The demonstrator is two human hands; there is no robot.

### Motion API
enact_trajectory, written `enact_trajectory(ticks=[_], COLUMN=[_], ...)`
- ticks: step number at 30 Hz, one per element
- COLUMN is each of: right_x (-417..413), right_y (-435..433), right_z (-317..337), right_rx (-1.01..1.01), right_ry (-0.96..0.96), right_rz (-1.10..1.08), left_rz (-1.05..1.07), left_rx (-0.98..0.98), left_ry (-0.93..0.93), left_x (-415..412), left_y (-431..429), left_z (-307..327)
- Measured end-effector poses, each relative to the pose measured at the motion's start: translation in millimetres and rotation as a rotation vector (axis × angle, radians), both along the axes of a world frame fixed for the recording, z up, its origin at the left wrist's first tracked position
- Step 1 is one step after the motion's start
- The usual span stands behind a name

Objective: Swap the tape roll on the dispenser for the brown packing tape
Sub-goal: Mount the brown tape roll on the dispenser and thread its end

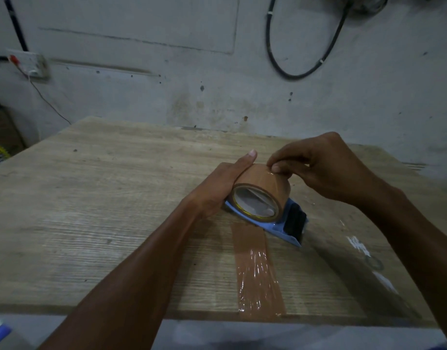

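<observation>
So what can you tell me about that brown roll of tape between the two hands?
The brown packing tape roll is wide and glossy, with a pale hollow core and a thin yellowish rim. It sits tilted on the blue plastic dispenser on the wooden table, open end towards the camera. The left hand grips its left side, thumb along the top; the right hand pinches its top surface, seemingly the tape end.

Brown packing tape roll [261, 192] seated on blue dispenser [285, 227], tabletop

surface: wooden table [91, 210] | on it: blue dispenser [284, 233] | stuck down: brown tape strip [255, 269], reaching front edge
</observation>
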State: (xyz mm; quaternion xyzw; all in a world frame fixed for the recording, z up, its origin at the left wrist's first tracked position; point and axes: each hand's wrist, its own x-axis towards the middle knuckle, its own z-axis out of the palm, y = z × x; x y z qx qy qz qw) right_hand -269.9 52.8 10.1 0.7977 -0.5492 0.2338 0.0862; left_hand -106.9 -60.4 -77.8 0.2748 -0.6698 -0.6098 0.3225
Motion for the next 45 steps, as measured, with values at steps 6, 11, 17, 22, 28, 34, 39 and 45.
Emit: enact_trajectory(ticks=[6, 11, 17, 22, 28, 34, 39, 45], right_x=[2.6, 2.1, 3.5, -2.8, -7.4, -4.2, -3.3, 0.3], right_y=[-4.8, -9.4, -12.3, -6.9, -2.0, -2.7, -2.5, -1.0], right_z=[9.3, 10.3, 6.6, -0.7, -5.7, -4.0, 1.3, -2.3], right_rx=[0.005, 0.052, 0.135, 0.139, 0.041, 0.0, -0.039, -0.063], right_ry=[0.087, 0.155, 0.192, 0.114, -0.021, 0.074, 0.123, 0.219], right_rz=[-0.015, -0.03, -0.063, -0.037, 0.009, 0.035, 0.031, 0.042], left_rz=[-0.009, -0.004, -0.005, -0.01, -0.018, -0.007, -0.011, -0.004], left_rx=[0.011, 0.013, 0.029, 0.022, 0.042, 0.032, 0.028, 0.021], left_ry=[0.014, -0.015, 0.0, 0.008, 0.019, -0.003, -0.008, 0.001], left_x=[0.4, 0.0, -0.5, -0.3, -0.7, -1.6, -1.7, -2.7], left_y=[3.0, 1.6, 2.8, 3.3, 2.5, 2.0, -1.9, -1.6], left_z=[2.0, 0.1, 1.3, 2.0, 0.5, 0.0, -2.9, -3.3])
